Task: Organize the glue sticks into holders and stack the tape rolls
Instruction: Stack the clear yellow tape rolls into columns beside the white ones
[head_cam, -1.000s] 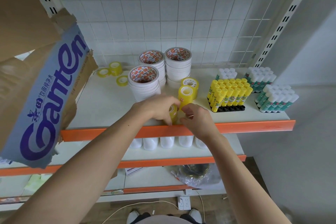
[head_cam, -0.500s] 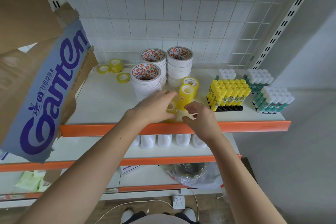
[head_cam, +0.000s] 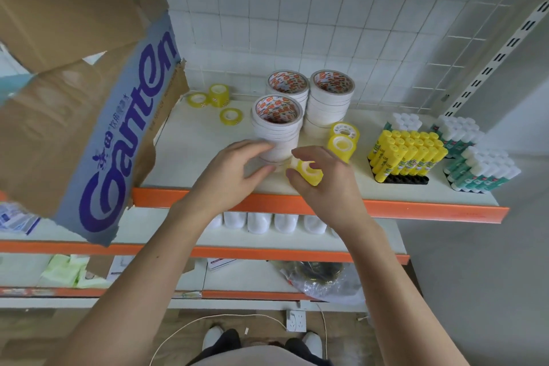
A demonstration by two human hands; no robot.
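My right hand (head_cam: 323, 184) holds a small stack of yellow tape rolls (head_cam: 309, 172), tilted, just above the shelf's front edge. My left hand (head_cam: 237, 172) hovers beside it with relaxed fingers, next to a stack of white tape rolls (head_cam: 276, 128). Two more white stacks (head_cam: 331, 98) stand behind. A yellow tape stack (head_cam: 341, 145) stands right of my hand, another (head_cam: 344, 131) behind it. Three loose yellow rolls (head_cam: 218, 95) lie at the back left. Yellow glue sticks (head_cam: 407, 151) fill a black holder; white-capped green ones (head_cam: 481, 169) stand further right.
A torn cardboard box (head_cam: 98, 116) with blue lettering leans over the shelf's left end. The white shelf (head_cam: 196, 151) has an orange front lip (head_cam: 416, 208). White containers (head_cam: 258, 221) line the shelf below. A wire grid backs the shelf.
My right hand has lifted the yellow rolls off the shelf and tilted them. My left hand has let go and drawn slightly left. The camera has moved nearer.
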